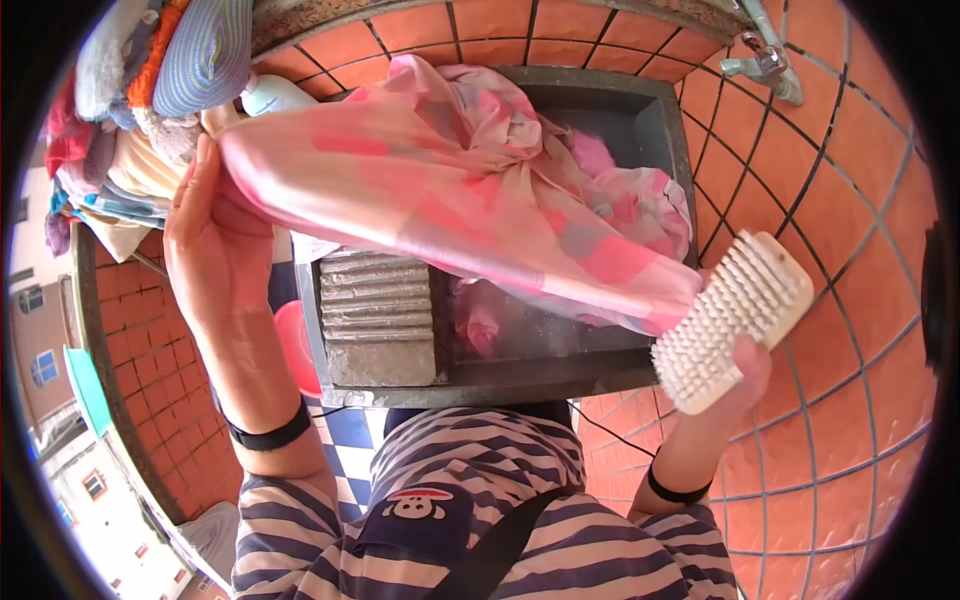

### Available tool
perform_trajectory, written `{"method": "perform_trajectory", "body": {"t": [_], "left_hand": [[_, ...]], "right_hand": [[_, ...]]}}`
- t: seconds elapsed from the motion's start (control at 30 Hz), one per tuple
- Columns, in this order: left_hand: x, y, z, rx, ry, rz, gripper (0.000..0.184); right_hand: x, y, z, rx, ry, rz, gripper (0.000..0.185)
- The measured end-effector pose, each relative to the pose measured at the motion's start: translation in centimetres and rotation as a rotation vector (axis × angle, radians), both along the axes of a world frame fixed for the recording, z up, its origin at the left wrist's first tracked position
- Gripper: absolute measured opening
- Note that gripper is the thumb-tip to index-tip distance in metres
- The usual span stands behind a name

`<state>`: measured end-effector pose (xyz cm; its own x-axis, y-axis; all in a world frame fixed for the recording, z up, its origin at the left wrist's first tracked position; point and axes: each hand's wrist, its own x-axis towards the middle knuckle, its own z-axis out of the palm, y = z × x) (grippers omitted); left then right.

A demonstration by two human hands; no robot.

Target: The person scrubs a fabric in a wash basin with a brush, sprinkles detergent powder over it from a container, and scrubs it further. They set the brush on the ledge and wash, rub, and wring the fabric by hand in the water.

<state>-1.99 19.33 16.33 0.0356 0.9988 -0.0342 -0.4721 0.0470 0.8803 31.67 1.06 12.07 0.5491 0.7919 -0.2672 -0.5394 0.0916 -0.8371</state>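
Observation:
A pink and white patterned cloth (400, 190) is stretched across a dark stone wash basin (520, 380). My left hand (215, 225) holds its left end up, fingers raised and thumb side against the fabric. At the right, my right hand (745, 385) is closed on a white scrub brush (735, 320) with its bristles turned up and to the left; the cloth's right end meets the brush, and the fingers behind it are hidden. More of the cloth lies bunched in the basin. A ribbed washboard (375, 300) forms the basin's left part.
A metal tap (765, 65) juts from the orange tiled wall (860, 160) at the upper right. Piled clothes and textiles (140, 130) stand at the upper left. A pink basin (295, 345) is below the washboard's left side, and a green basin (88, 390) is farther left.

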Motion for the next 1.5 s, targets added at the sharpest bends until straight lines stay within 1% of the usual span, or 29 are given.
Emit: {"method": "perform_trajectory", "body": {"t": [0.03, 0.07, 0.1, 0.13, 0.17, 0.2, 0.27, 0.3, 0.33, 0.37, 0.43, 0.47, 0.53, 0.57, 0.63, 0.67, 0.7, 0.8, 0.87, 0.97, 1.03, 1.07, 1.1, 1.17, 1.23, 1.3, 1.37, 1.43, 1.5], "left_hand": [[-1.2, 1.5, 0.0, 0.0, -0.028, -0.021, 0.022], [-1.7, 2.8, -0.7, 0.1, -0.138, -0.197, 0.024], [-0.9, 4.2, -1.4, 0.159, -0.168, -0.373, 0.037], [1.6, 4.1, -3.2, 0.01, 0.029, -0.204, 0.055], [2.6, 3.2, -4.8, -0.109, 0.215, -0.212, 0.06], [2.6, 3.2, -4.4, -0.092, 0.207, -0.219, 0.065], [4.8, -0.9, -9.5, -0.364, 0.407, -0.23, 0.071], [6.2, -3.4, -12.1, -0.523, 0.456, -0.318, 0.068], [7.1, -5.5, -17.2, -0.608, 0.445, -0.567, 0.063], [8.9, -7.3, -17.9, -0.677, 0.519, -0.736, 0.059], [12.1, -10.5, -25.0, -0.644, 0.632, -0.694, 0.059], [13.4, -10.8, -24.9, -0.643, 0.625, -0.695, 0.059], [15.2, -11.0, -24.8, -0.629, 0.346, -0.405, 0.048], [15.5, -10.7, -24.8, -0.625, 0.339, -0.404, 0.048], [15.3, -10.1, -24.9, -0.54, 0.089, -0.262, 0.044], [14.3, -9.2, -22.5, -0.596, 0.08, -0.291, 0.034], [13.6, -8.5, -20.5, -0.486, 0.095, -0.233, 0.028], [11.1, -6.8, -15.1, -0.331, 0.054, -0.16, 0.027], [9.8, -6.4, -9.1, -0.301, 0.01, -0.09, 0.027], [4.9, -6.8, -1.2, -0.046, 0.175, -0.065, 0.032], [0.2, -7.7, 2.4, 0.058, 0.161, 0.178, 0.038], [-2.6, -8.2, 3.6, 0.101, 0.068, 0.227, 0.041], [-4.6, -8.2, 6.7, -0.098, 0.011, 0.192, 0.044], [-11.0, -7.7, 4.5, -0.094, 0.046, 0.13, 0.043], [-15.9, -7.3, 0.2, -0.289, 0.05, 0.166, 0.04], [-18.7, -7.6, -6.1, -0.444, -0.152, 0.293, 0.037], [-18.4, -9.2, -10.3, -0.588, -0.098, 0.418, 0.035], [-18.9, -11.1, -15.0, -0.61, -0.032, 0.313, 0.037], [-17.5, -12.5, -17.3, -0.878, 0.239, 0.361, 0.038]], "right_hand": [[0.3, 0.2, 1.1, 0.189, -0.1, 0.133, 0.065], [0.3, 0.3, 1.9, 0.377, -0.201, 0.264, 0.065], [0.1, 0.7, 2.4, 0.379, -0.204, 0.268, 0.065], [-0.3, 1.5, 3.1, 0.297, -0.132, 0.091, 0.065], [-0.4, 2.1, 3.5, 0.215, -0.055, -0.087, 0.065], [-0.2, 2.2, 3.5, 0.25, -0.03, -0.054, 0.061], [-0.1, 2.6, 2.1, 0.231, -0.035, -0.095, 0.059], [-0.1, 2.6, 1.5, 0.206, -0.035, -0.139, 0.057], [-0.6, 2.7, 1.3, 0.192, -0.043, -0.171, 0.055], [-0.5, 2.5, 0.9, 0.188, -0.051, -0.169, 0.055], [-0.2, 2.2, 0.4, 0.146, -0.033, -0.174, 0.056], [-0.1, 2.0, 0.5, 0.142, -0.045, -0.165, 0.057], [0.0, 1.3, 0.6, 0.128, -0.079, -0.187, 0.057], [0.1, 1.1, 0.7, 0.114, -0.105, -0.211, 0.057], [0.9, 0.6, 0.7, 0.133, -0.079, -0.232, 0.057], [1.6, 0.4, 0.6, 0.15, -0.043, -0.228, 0.057], [2.3, 0.2, 0.4, 0.166, -0.006, -0.229, 0.057], [4.8, 0.1, -1.7, 0.146, 0.015, -0.204, 0.057], [5.1, 0.5, -2.8, 0.053, 0.129, -0.038, 0.057], [4.8, 0.8, -5.4, 0.052, 0.221, 0.329, 0.061], [4.2, 0.8, -8.0, -0.085, 0.104, 0.33, 0.061], [3.9, 0.9, -9.5, -0.147, 0.054, 0.287, 0.059], [2.8, 1.3, -11.1, -0.245, -0.003, 0.226, 0.057], [2.7, 1.6, -14.4, -0.323, -0.13, 0.329, 0.049], [1.8, 2.3, -17.6, -0.394, -0.267, 0.307, 0.05], [1.0, 3.3, -20.2, -0.485, -0.298, 0.279, 0.049], [0.4, 4.0, -21.8, -0.494, -0.281, 0.205, 0.046], [0.9, 4.5, -24.9, -0.66, -0.112, 0.181, 0.041], [0.1, 4.7, -24.3, -0.697, -0.046, 0.195, 0.035]]}}
